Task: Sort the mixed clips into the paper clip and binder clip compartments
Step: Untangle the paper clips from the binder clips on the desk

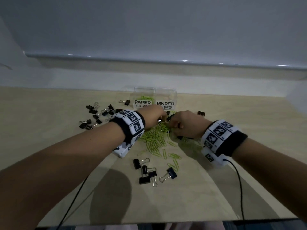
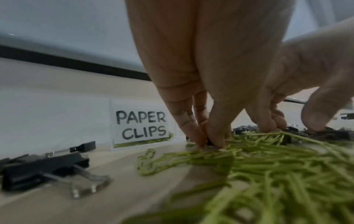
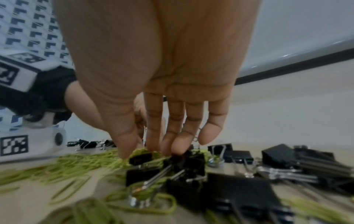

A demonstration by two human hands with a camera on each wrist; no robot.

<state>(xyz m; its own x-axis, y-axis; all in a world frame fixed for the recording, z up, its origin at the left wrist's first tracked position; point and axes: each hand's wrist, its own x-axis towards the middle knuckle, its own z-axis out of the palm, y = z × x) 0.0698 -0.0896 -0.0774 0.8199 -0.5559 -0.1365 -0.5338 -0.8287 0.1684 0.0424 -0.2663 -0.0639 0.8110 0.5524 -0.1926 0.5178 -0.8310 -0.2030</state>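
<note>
A clear box at the back of the table has a paper clip compartment (image 1: 142, 104) holding green clips and a binder clip compartment (image 1: 166, 105). In front of it lies a pile of green paper clips (image 1: 156, 138) mixed with black binder clips (image 3: 191, 165). My left hand (image 1: 163, 117) reaches down at the pile's far edge. In the left wrist view its thumb and fingertips (image 2: 216, 136) pinch a small black binder clip (image 2: 208, 142). My right hand (image 1: 172, 120) is close beside it. In the right wrist view its thumb and curled fingers (image 3: 172, 145) close on a black binder clip (image 3: 139, 159).
Several loose binder clips (image 1: 93, 113) lie at the left, a few more (image 1: 146, 171) near the front, one (image 1: 201, 113) right of the box. Black cables (image 1: 239, 180) trail from both wristbands to the table's front edge. A wall with a ledge stands behind the box.
</note>
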